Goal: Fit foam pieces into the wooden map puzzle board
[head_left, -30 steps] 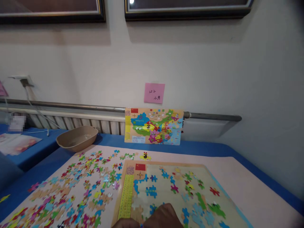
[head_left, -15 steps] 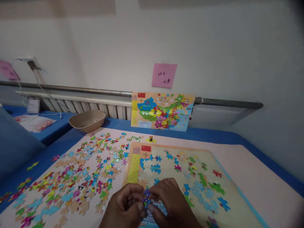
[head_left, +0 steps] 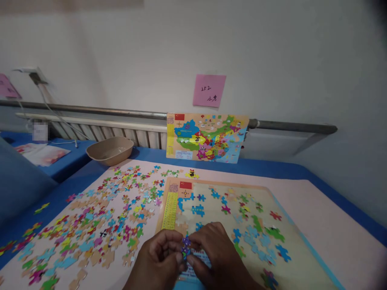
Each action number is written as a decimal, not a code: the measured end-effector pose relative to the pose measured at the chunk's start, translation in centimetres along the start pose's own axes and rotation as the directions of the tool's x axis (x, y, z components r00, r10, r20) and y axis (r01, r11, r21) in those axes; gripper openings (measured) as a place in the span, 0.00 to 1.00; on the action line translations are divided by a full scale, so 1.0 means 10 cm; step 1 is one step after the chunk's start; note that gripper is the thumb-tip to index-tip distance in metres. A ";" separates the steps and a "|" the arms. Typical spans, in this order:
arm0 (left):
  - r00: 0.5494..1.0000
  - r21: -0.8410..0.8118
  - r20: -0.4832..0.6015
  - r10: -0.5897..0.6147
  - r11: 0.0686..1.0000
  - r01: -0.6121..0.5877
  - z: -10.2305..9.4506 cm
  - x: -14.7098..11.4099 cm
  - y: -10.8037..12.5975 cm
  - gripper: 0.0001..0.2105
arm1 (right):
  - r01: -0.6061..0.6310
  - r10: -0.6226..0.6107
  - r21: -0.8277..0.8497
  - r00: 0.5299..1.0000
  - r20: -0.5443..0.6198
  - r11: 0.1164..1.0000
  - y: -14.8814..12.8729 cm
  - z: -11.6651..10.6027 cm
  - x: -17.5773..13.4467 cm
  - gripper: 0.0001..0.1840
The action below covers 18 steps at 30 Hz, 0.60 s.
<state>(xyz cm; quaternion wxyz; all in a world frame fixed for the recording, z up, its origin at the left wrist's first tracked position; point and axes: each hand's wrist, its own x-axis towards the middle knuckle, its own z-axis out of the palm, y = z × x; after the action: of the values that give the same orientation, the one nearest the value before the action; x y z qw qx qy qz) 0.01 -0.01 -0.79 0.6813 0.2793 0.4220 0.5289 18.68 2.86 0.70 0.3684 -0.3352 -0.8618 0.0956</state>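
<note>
Blue table [head_left: 272, 167]: topped with pink sheet [head_left: 311, 205].
Tan basin [head_left: 112, 159]: far left; unclear inside.
Puzzle piece [head_left: 186, 241]: purple, blue, green.
Left hand [head_left: 160, 255], right hand [head_left: 217, 250]: pinching puzzle piece.

Pink sheet [head_left: 305, 201], pieces [head_left: 98, 241], blue table [head_left: 272, 167]

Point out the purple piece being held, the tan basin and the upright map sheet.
Purple piece [head_left: 186, 241], head view: its upper part.
Tan basin [head_left: 116, 160], head view: its near outer wall.
Map sheet [head_left: 207, 138], head view: its printed middle.

Plain indoor room, exact kind unclear, radiator [head_left: 155, 140] under a wall pipe [head_left: 90, 109], blue-covered tables [head_left: 272, 166], wall socket [head_left: 34, 71]
</note>
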 end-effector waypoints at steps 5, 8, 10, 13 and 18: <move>0.999 0.018 -0.040 -0.004 1.000 0.005 0.01 0.00 0.02 0.18 | 0.001 -0.001 0.025 1.000 0.003 1.000 -0.01 0.00 0.00 0.03; 0.998 0.026 -0.065 0.008 1.000 -0.006 0.02 0.00 0.05 0.16 | 0.016 -0.017 0.024 1.000 0.024 1.000 0.00 0.01 -0.01 0.03; 0.997 0.038 -0.081 0.002 0.999 0.001 0.02 -0.01 0.07 0.14 | 0.027 -0.027 0.011 0.999 0.035 1.000 0.01 0.01 -0.01 0.05; 0.997 0.082 -0.081 -0.006 0.997 0.012 0.03 -0.01 0.08 0.13 | 0.019 -0.019 -0.007 0.999 0.031 1.000 0.01 0.00 0.00 0.05; 0.998 0.098 -0.056 0.014 0.995 -0.008 0.01 -0.01 0.06 0.13 | -0.006 0.005 0.029 1.000 0.023 1.000 0.01 -0.04 0.04 0.06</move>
<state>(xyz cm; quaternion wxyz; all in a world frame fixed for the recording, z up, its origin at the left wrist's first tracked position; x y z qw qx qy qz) -0.19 0.05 -0.19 0.6517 0.2995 0.4650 0.5190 18.80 3.19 1.13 0.3630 -0.3310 -0.8636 0.1130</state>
